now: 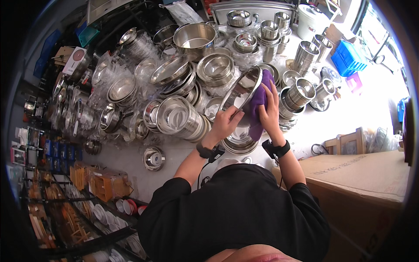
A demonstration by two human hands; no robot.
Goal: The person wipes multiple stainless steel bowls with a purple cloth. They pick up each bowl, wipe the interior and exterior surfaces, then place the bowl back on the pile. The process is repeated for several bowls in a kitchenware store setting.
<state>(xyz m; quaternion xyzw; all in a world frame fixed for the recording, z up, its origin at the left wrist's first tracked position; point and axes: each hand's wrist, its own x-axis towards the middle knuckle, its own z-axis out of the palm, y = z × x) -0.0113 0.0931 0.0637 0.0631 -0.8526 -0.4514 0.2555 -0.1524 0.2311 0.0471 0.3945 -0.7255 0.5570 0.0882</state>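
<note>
My left hand (227,122) grips the near rim of a shiny stainless steel basin (243,87), thumb towards its inside. The basin is tilted on edge, its opening facing left. Against its outer side my right hand (269,103) presses a purple cloth (259,98), fingers spread over the fabric. The cloth's lower end hangs down below that hand. Beneath both hands stands a stack of wide steel bowls (240,140), partly covered by the cloth and the basin. A tall tilted stack of steel basins (176,116) lies just left of my left hand.
Plastic-wrapped steel bowls (122,88) crowd the left. A large steel pot (194,41) stands farther back, with stacked steel canisters (301,93) to the right. A cardboard box (356,173) is close on my right. Shelving (75,209) runs along the lower left. A blue crate (348,58) sits far right.
</note>
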